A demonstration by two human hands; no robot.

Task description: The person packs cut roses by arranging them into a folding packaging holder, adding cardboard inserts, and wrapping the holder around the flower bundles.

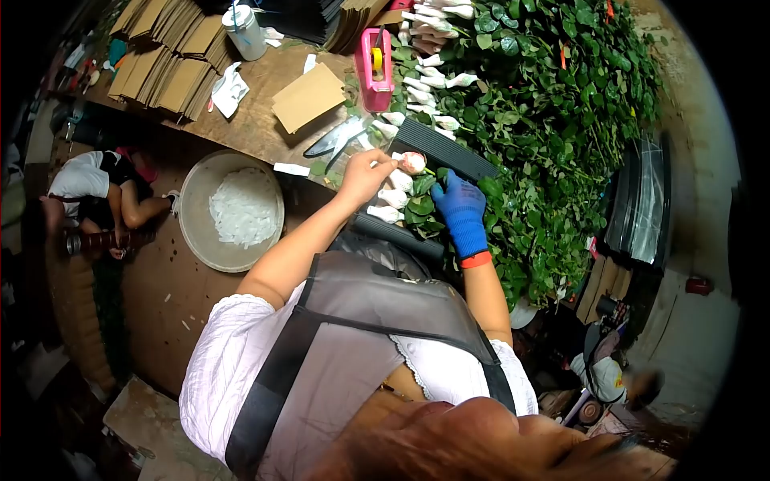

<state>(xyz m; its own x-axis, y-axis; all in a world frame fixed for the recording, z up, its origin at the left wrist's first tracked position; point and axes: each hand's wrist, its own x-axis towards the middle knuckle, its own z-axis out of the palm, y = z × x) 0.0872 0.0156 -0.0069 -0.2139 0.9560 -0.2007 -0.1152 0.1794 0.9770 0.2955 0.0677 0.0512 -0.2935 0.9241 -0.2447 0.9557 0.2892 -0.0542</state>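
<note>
A pale pink-and-red rose [413, 163] lies at the middle of the work spot, its bloom uncovered. My bare left hand [369, 172] is closed in a pinch at the left edge of its petals. On the stem side is my right hand [462, 207], in a blue knit glove, its fingers closed around the stem just below the bloom. Beneath and beside my hands lie several roses with white-wrapped heads [394, 197]. They rest between two black ribbed strips, one behind [445, 149] and one in front [407, 238].
Leafy rose stems [553, 144] pile up on the right. A pink tape dispenser [375, 76], a black-handled blade [333, 138] and a cardboard sheet [308, 98] lie behind. Cardboard stacks [164, 60] and a white cup [244, 34] stand left. A basin [192, 232] holds white pieces; a person [88, 188] sits beyond.
</note>
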